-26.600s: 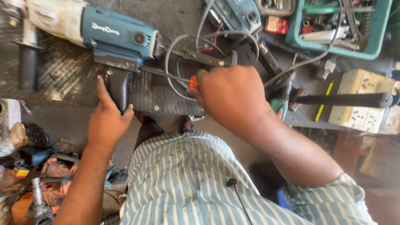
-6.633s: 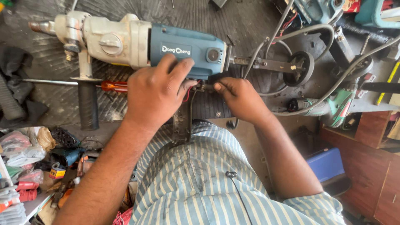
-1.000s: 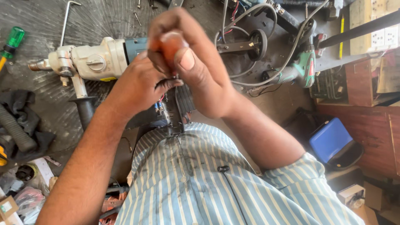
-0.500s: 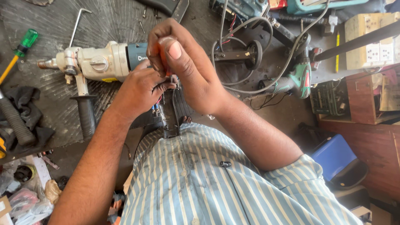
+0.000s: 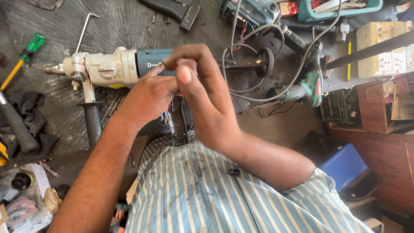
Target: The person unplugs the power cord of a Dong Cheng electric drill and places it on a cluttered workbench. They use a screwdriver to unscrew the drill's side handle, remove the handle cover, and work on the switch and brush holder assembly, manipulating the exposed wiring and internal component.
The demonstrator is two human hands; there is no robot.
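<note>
Hands (image 5: 181, 92): two, together over one drill (image 5: 108, 68); screwdriver (image 5: 22, 59): one

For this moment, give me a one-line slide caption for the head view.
Both hands, left hand and right hand, meet over the open handle of a blue-and-cream power drill lying on a dark workbench.

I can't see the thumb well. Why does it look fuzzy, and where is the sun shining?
Head view: the right hand sits close to the camera, so its thumb blurs; the drill behind is sharper; sunlight brightens the wooden boxes at right.
</note>
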